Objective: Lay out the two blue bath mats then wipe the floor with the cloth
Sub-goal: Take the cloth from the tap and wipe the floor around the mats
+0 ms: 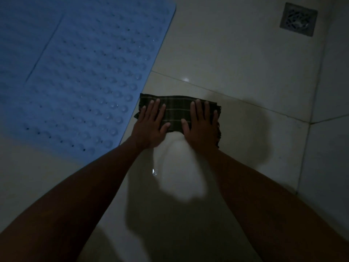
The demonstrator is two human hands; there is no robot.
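Pressing both palms flat on a dark plaid cloth (178, 113), head view, dim light. My left hand (151, 125) lies on the cloth's left part, fingers straight and spread, pointing toward the top of the frame; its heel hangs off the near edge onto the tile floor (236, 59). My right hand (202, 125) lies on the right part the same way, fingers straight, thumb angled inward. Neither hand curls round the fabric. The hands are near each other, with a strip of cloth showing between them.

Cloth: folded into a band, lying at frame centre on the pale tiles, its left end just beside the edge of the blue bath mat (79, 72).

Mat: flat on the floor, filling the upper left, surface covered in raised bumps with small holes. A seam line crosses it; whether that marks a second mat I cannot tell.

Square metal floor drain (298, 19): upper right corner, well apart from the cloth.

Small wet glint (154, 172) on the tile between my forearms.
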